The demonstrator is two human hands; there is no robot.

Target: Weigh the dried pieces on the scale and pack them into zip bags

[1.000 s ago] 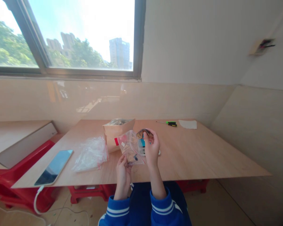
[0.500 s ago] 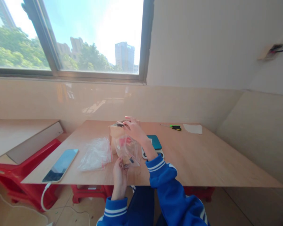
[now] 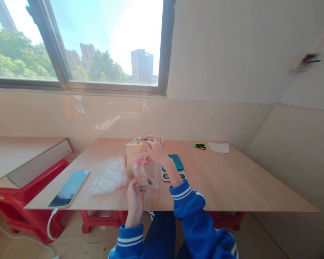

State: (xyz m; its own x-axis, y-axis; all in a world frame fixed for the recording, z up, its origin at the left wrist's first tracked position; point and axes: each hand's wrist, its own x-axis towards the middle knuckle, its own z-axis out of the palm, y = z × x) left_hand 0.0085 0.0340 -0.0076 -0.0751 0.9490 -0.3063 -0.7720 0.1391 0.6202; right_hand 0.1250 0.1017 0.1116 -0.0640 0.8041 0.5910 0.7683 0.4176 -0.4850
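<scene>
My left hand (image 3: 135,196) is closed on the lower left corner of a clear zip bag (image 3: 148,172), near the table's front edge. Inside that bag show a red patch and a small dark piece, too blurred to name. Behind it stands a brown paper bag (image 3: 129,158), upright, its silvery mouth open at the top. My right hand (image 3: 155,149) is at the right side of this mouth, fingers bent over the rim; the fingertips are partly hidden. Under my right forearm lies a kitchen scale (image 3: 178,163) with a teal top, partly covered.
A pile of clear zip bags (image 3: 109,176) lies left of the paper bag. Further left, a phone (image 3: 69,189) with a white cable lies at the table edge. Screwdrivers (image 3: 199,146) and a white paper piece (image 3: 218,147) are at the back right. Red stools (image 3: 104,219) stand below.
My right hand has shifted slightly right along the paper bag's mouth, which now shows wider. The dark thing near its fingers is no longer seen. My left hand keeps its hold.
</scene>
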